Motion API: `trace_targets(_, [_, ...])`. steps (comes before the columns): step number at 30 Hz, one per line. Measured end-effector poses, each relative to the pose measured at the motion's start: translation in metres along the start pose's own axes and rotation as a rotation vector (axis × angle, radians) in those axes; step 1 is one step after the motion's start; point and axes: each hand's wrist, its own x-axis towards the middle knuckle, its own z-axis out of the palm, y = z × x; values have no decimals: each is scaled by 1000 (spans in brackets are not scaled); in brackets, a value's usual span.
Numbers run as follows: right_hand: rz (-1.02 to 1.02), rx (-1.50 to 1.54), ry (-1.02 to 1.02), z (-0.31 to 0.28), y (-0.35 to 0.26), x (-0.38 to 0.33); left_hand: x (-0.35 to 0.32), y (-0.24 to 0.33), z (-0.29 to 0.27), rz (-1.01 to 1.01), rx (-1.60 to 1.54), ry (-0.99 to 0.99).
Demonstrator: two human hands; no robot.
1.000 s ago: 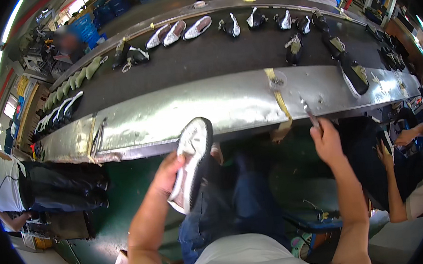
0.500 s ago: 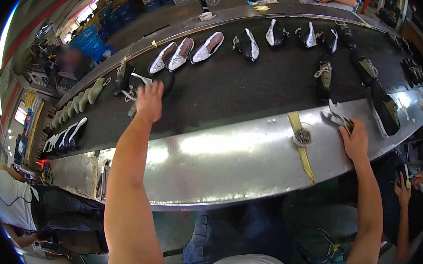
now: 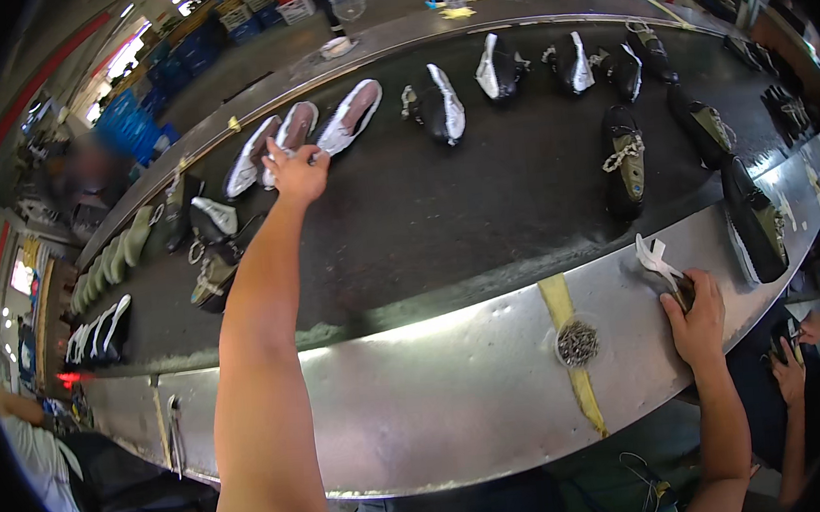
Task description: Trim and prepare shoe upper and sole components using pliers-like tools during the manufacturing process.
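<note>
A white shoe (image 3: 298, 125) was reached, apparently unlifted.
Whether the left hand (image 3: 298, 175), left of the tub (image 3: 577, 343), gripped it was unclear; the right hand (image 3: 698, 322), rightward, held pliers (image 3: 658, 257).

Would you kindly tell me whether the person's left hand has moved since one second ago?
Yes: judged against the metal ledge, the left hand has moved forward, from its near side to beyond its far edge, by the white shoes.

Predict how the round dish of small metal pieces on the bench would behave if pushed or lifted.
The dish may feel heavy for its size, since metal pieces are heaped in it. It could spill if tipped: the pieces look loose and no lid shows. It might slide on the smooth-looking bench, though the yellow strip beneath could drag.
</note>
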Motion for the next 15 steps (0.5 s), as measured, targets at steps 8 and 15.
trace_targets(8, [8, -3, -20, -3, -3, 5, -11, 121, 24, -12, -185, -194])
trace_targets(15, [-9, 0, -5, 1, -6, 6, -35, 216, 9, -141, -131, -330])
